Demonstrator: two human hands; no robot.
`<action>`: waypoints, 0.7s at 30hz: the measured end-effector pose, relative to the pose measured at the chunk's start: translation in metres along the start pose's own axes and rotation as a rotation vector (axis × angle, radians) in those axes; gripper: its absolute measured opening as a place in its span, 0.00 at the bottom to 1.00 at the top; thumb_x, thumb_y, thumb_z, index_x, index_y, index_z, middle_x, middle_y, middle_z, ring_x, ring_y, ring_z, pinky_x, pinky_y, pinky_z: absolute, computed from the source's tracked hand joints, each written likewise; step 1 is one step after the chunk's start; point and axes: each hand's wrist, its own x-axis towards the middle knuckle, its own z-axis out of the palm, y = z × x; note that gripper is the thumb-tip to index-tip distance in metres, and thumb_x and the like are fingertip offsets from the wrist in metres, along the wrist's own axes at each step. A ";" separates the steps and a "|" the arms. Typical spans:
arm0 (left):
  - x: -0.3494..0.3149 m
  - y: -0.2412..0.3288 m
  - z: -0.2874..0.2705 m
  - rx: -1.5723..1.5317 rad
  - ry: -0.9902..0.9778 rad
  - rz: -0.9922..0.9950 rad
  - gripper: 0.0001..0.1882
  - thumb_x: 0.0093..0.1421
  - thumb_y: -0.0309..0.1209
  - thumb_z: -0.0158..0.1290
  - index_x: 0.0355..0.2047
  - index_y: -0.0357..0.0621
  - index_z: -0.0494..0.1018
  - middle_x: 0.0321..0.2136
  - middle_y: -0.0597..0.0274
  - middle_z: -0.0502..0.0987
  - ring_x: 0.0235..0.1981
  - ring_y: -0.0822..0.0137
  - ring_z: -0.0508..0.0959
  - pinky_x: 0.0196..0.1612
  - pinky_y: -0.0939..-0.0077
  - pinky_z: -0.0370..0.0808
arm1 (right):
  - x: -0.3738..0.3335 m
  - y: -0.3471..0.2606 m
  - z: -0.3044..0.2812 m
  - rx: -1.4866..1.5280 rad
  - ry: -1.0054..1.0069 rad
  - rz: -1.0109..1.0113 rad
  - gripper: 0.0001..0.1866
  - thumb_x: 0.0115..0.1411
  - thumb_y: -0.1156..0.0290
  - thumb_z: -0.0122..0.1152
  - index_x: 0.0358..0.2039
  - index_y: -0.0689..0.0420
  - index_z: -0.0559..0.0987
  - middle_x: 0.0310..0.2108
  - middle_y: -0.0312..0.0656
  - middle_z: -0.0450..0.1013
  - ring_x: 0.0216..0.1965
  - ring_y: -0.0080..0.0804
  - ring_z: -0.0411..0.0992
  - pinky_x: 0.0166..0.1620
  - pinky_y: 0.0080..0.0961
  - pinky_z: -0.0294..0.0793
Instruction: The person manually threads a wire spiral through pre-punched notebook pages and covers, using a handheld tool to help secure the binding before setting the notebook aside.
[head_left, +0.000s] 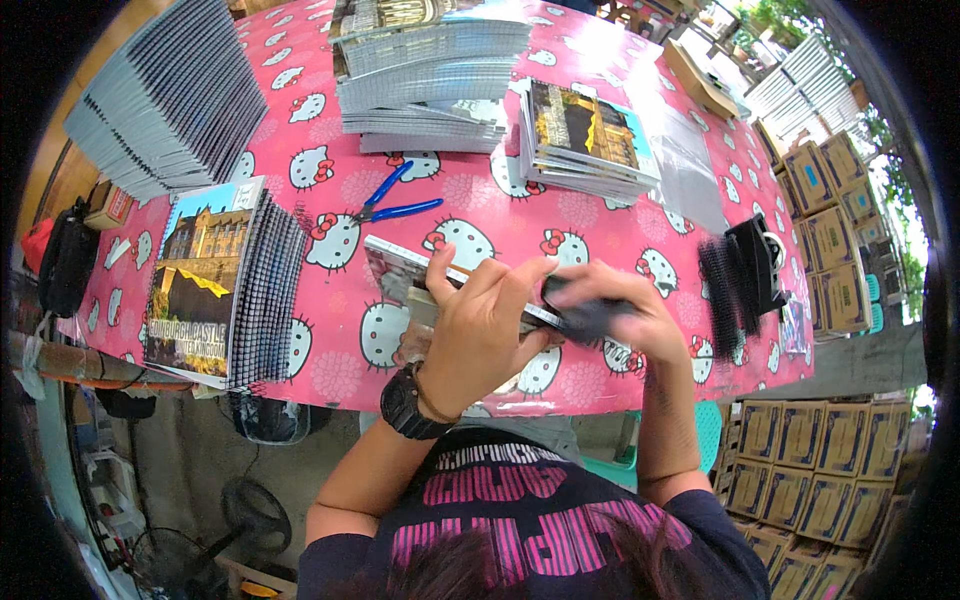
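My left hand [468, 318], with a black watch on its wrist, is closed around a thin notebook [395, 268], held tilted above the table. Its long edge points toward my right hand [635, 312]. That hand is smeared by motion at the notebook's right end, its fingers about a blurred dark thing [592, 318] whose kind does not show. Beyond the notebook lie blue-handled pliers [385, 205]. Left of my hands stands a stack of spiral-bound notebooks [205, 285] with a castle picture on top. To the right is a bunch of black coils [728, 300] beside a black holder [762, 262].
A pink cat-patterned cloth [340, 370] covers the table. Toward the back stand a tall notebook stack [165, 100], a middle stack [430, 75] and a lower pile [590, 135]. Clear plastic [690, 165] lies beside the pile. Cardboard boxes [810, 450] stand on the right, a fan [250, 515] lower left.
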 end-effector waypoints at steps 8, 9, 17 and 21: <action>-0.004 -0.027 -0.026 0.133 0.022 -0.045 0.20 0.40 0.46 0.66 0.32 0.54 0.75 0.29 0.71 0.75 0.42 0.66 0.72 0.60 0.40 0.38 | 0.026 -0.004 0.004 -0.310 0.035 0.146 0.34 0.50 0.39 0.58 0.40 0.61 0.80 0.43 0.47 0.75 0.48 0.38 0.70 0.53 0.35 0.64; -0.005 -0.025 -0.028 0.124 0.025 -0.047 0.20 0.40 0.45 0.66 0.32 0.53 0.75 0.29 0.71 0.75 0.41 0.66 0.72 0.60 0.40 0.38 | 0.022 -0.002 0.001 -0.164 0.080 0.074 0.34 0.49 0.39 0.58 0.40 0.61 0.80 0.43 0.46 0.75 0.47 0.39 0.71 0.53 0.35 0.64; 0.002 -0.030 -0.030 0.075 0.063 -0.053 0.33 0.40 0.42 0.67 0.47 0.50 0.69 0.32 0.71 0.74 0.40 0.68 0.73 0.61 0.42 0.39 | 0.037 -0.014 -0.001 -0.076 -0.093 -0.167 0.32 0.50 0.42 0.59 0.41 0.60 0.80 0.42 0.49 0.75 0.45 0.41 0.71 0.52 0.37 0.65; -0.012 -0.033 -0.029 0.061 0.162 -0.056 0.43 0.38 0.40 0.69 0.55 0.45 0.63 0.44 0.59 0.71 0.50 0.59 0.69 0.64 0.48 0.40 | 0.045 0.003 0.003 -0.385 -0.026 -0.004 0.34 0.49 0.40 0.58 0.42 0.59 0.80 0.44 0.50 0.74 0.48 0.42 0.70 0.52 0.38 0.65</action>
